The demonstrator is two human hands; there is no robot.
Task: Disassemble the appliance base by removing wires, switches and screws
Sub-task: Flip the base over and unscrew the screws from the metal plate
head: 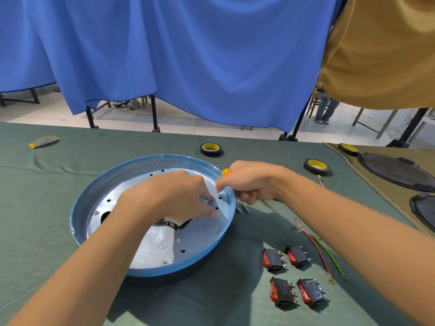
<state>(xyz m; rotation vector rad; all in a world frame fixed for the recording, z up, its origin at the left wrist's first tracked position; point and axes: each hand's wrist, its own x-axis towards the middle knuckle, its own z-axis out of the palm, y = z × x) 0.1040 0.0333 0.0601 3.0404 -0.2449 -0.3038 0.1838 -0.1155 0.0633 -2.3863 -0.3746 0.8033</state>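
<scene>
Round blue-rimmed base (77,209) on wrinkled green cloth (35,231).
My right hand (251,182) fists an orange screwdriver (225,172) at the rim; left hand (174,196) curls onto the shiny perforated plate (150,245), grip unclear.

Workshop bench, green cloth (47,184), blue partition curtains (188,67), tape rolls (211,149)

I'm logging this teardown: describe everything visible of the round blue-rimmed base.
The base is a shallow round pan: blue rim, silvery metal plate with small holes, a stamped mark, a jagged dark middle cutout and two screws. It lies flat, open side up, on the green cloth. The left hand reaches inside; the right hand, gripping a yellow-handled tool, is at its right rim.
</scene>
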